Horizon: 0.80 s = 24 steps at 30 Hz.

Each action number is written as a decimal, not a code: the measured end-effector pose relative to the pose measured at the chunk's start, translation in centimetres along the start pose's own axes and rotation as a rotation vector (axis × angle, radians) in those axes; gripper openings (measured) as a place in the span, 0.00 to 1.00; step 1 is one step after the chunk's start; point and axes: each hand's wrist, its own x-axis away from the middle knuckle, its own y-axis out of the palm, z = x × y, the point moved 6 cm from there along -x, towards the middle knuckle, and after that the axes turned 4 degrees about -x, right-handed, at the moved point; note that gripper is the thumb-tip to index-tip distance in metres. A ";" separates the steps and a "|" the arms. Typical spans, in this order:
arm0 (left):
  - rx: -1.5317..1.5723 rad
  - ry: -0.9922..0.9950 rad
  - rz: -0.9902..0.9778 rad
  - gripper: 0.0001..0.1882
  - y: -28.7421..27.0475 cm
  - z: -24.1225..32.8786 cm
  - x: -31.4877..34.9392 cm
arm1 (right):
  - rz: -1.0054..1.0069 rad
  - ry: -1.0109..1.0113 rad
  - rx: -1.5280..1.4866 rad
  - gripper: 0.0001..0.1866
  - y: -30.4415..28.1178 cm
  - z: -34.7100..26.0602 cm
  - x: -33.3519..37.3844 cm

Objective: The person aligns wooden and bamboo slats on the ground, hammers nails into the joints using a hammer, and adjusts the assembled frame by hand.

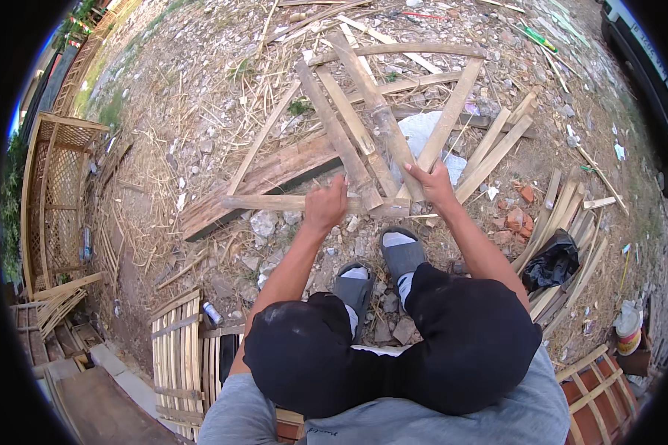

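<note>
Head view: right hand [436, 185] pinches long plank [379, 107] near its end; left hand [326, 204] curled at crosswise slat [267, 202], can't tell grip.

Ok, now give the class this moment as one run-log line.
left hand: curled over horizontal slat, grip unclear | right hand: gripping slanted plank near its lower end | farther right: brick pieces, black bag

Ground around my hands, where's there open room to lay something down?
The barest dirt lies left, between the lattice panel and the slatted panel. A lightly littered gravel patch lies right, between the slat bundle and the vehicle. It's crowded around the left hand and right hand and just beyond, where wooden slats cross over rubble.
</note>
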 end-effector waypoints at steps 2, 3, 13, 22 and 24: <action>0.022 -0.037 -0.067 0.09 1.5 -0.1 -0.1 | -0.038 0.034 0.007 0.24 -0.5 0.7 -1.1; 0.025 -0.038 -0.078 0.09 1.9 0.2 -0.4 | -0.032 0.044 0.006 0.24 -0.9 0.9 -1.7; -0.050 -0.188 -0.097 0.09 3.0 0.1 0.3 | -0.126 0.181 0.434 0.34 -1.4 2.5 -5.5; 0.061 -0.150 -0.088 0.08 2.8 4.0 5.3 | -0.398 0.079 0.495 0.41 0.0 3.3 -8.0; 0.100 -0.131 -0.096 0.09 3.0 4.4 5.5 | -0.399 0.065 0.530 0.42 -0.1 3.4 -8.4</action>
